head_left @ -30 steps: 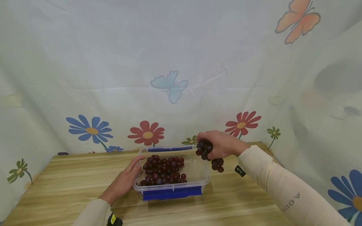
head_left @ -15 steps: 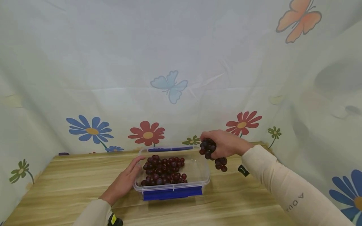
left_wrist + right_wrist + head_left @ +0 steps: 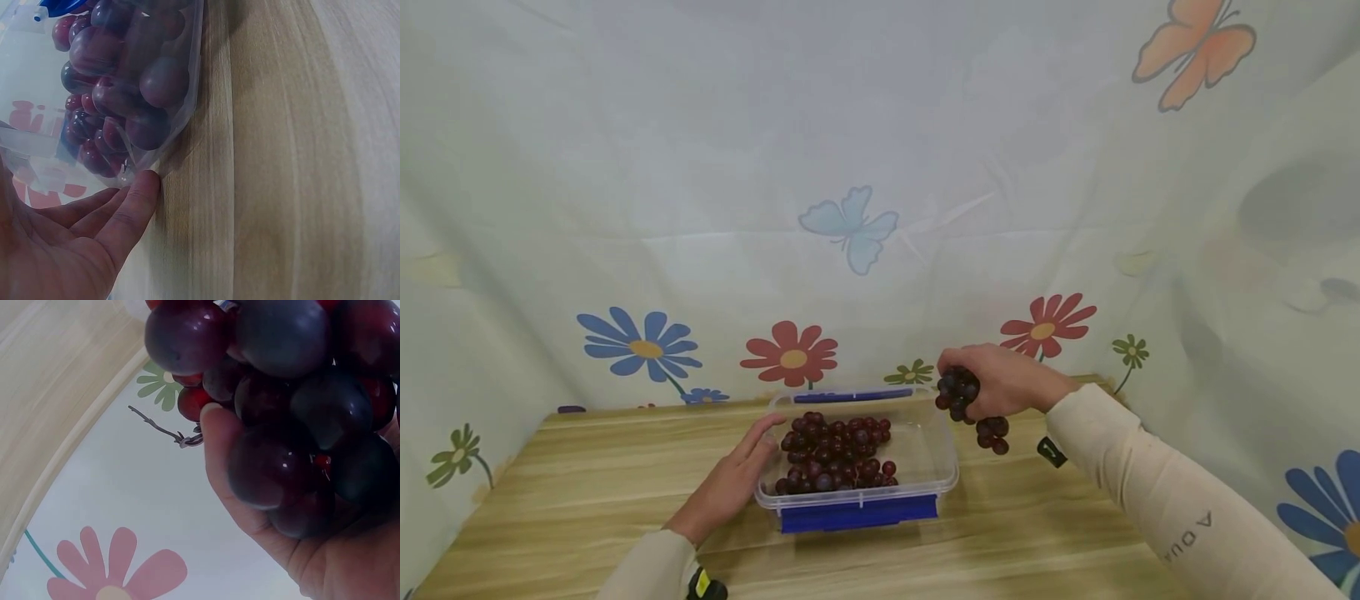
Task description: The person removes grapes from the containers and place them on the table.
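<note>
A clear plastic container (image 3: 917,487) with blue clip flaps stands on the table, with dark red grapes (image 3: 823,450) inside, mostly toward its left side. At the container's left wall is my left hand (image 3: 733,479); its fingers are extended and touch the plastic, as the left wrist view also shows. Above and just beyond the container's right end, my right hand (image 3: 1000,379) grips a bunch of grapes (image 3: 957,392). Part of that bunch (image 3: 992,433) hangs below the hand. In the right wrist view a bare brown stem (image 3: 159,428) sticks out past the fingertip.
The wood-grain table (image 3: 602,483) extends on both sides of the container. Behind it hangs a pale cloth (image 3: 700,167) printed with flowers and butterflies, and it closes in the left and right sides too. A black strap piece (image 3: 1052,452) shows under the right wrist.
My right hand has shifted a little to the right with the bunch of grapes, away from the container. The left hand, the container and the grapes in it stay in place.
</note>
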Tool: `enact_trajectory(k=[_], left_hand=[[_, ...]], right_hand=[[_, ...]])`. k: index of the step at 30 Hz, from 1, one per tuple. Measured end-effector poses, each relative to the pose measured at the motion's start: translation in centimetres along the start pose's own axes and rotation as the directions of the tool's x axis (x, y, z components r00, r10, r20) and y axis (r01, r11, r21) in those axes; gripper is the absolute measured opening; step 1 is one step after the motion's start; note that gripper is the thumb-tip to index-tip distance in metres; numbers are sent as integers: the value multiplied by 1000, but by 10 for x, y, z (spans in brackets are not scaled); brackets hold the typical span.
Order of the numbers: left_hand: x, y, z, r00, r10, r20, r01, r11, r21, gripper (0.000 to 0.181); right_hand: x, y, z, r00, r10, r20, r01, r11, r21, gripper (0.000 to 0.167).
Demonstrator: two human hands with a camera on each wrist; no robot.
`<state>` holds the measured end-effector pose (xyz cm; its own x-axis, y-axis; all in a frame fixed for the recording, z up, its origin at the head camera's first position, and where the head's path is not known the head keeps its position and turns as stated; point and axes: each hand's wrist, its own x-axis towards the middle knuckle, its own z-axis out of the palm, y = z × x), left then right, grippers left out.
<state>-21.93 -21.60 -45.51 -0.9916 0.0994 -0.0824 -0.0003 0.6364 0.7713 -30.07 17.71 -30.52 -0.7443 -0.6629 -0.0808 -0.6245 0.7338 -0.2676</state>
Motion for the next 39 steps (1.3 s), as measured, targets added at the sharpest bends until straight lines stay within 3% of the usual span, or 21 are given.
enact_trajectory(k=[39], left_hand=[[-1, 0, 0, 1000, 8, 9, -9, 1000, 7, 62]], right_hand=[[-14, 12, -3, 1000, 27, -4, -27, 999, -27, 46]])
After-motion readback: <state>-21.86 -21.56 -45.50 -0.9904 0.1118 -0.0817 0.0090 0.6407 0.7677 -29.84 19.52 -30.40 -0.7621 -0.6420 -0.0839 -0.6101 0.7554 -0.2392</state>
